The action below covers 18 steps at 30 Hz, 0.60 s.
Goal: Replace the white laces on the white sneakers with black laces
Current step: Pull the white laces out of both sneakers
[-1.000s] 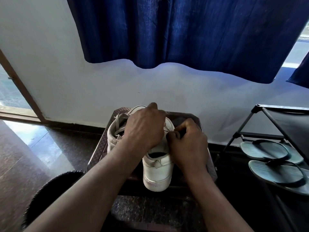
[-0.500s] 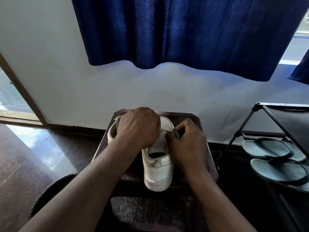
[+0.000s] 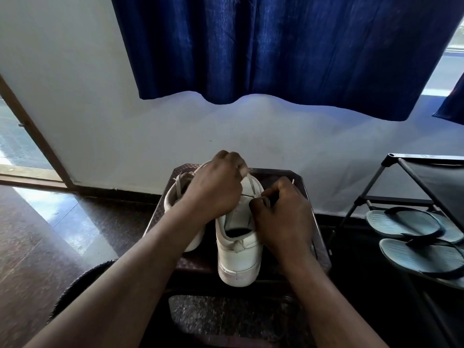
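Two white sneakers (image 3: 237, 259) on one brown stool (image 3: 320, 247) — left hand (image 3: 213, 192), right hand (image 3: 283, 217), both pinching a white lace (image 3: 251, 184). Two sandals (image 3: 401, 222) right; blue curtain (image 3: 276, 46) far.

Navy curtain (image 3: 288, 46) hanging over white wall (image 3: 100, 109); pair of blue flip-flops (image 3: 401, 222) lying on black shoe rack (image 3: 439, 177); sunlight gleaming on polished dark floor (image 3: 30, 247).
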Each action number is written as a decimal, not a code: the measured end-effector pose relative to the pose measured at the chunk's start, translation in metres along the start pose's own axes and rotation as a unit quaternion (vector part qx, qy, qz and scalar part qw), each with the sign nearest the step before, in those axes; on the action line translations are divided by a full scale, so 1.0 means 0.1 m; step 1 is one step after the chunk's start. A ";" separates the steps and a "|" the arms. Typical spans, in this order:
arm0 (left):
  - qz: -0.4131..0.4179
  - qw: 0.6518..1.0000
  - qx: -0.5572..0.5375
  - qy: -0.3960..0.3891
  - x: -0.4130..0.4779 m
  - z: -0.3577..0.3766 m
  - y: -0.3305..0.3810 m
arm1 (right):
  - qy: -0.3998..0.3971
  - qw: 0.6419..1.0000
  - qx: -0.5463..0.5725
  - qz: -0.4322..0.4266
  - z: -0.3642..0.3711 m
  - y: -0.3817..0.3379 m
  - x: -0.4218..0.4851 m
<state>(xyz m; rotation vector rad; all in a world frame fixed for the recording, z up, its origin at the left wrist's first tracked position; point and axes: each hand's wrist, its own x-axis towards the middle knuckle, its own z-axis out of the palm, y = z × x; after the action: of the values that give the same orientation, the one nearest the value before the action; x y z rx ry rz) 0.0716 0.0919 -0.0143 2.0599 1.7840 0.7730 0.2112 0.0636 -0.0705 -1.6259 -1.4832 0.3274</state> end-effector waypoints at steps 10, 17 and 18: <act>0.091 0.978 0.185 0.047 -0.04 0.02 -0.06 | 0.011 1.000 0.005 -0.007 0.01 0.01 0.00; 0.069 0.976 0.208 0.010 0.00 0.12 -0.07 | 0.003 1.000 0.007 0.003 0.01 0.01 0.01; 0.066 0.986 0.153 0.004 0.02 0.13 -0.06 | 0.004 1.000 0.006 0.000 0.01 0.01 0.01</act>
<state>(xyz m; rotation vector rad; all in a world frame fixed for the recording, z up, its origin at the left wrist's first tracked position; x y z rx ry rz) 0.0739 0.0965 -0.0278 2.3920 1.8850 0.5699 0.2119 0.0647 -0.0717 -1.6162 -1.4727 0.3275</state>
